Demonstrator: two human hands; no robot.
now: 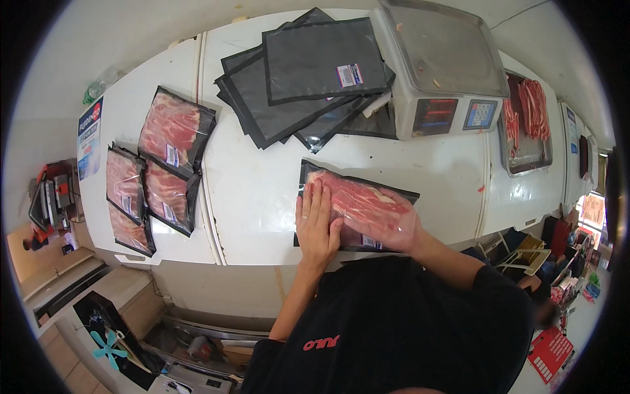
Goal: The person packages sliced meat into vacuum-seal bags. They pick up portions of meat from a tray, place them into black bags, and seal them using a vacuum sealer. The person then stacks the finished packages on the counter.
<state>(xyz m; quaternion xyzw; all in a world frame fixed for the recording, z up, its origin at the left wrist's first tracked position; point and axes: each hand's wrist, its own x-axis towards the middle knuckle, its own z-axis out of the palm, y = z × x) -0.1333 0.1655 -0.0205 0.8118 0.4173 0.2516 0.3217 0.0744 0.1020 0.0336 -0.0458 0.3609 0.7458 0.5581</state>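
Note:
A black-edged vacuum bag [307,172] lies on the white surface before me. Marbled raw meat slices [364,199] show at it, under or against clear plastic. My left hand [316,219] rests flat along the left end of the meat, fingers straight and close together, thumb out to the side. At the right end, my right hand [389,224] cradles the slices, its thumb on the far side and its fingers on the near side. Clear film appears to cover part of that palm; exactly how the hand, film and bag overlap cannot be told.
Several filled meat packs [170,130] lie at left. Flat black bags [320,59] are piled at the back, against a digital scale [438,64]. A metal tray [524,160] of meat strips stands at right. Chest freezer lids [256,216] form the worktop. A person's arm [531,281] shows far right.

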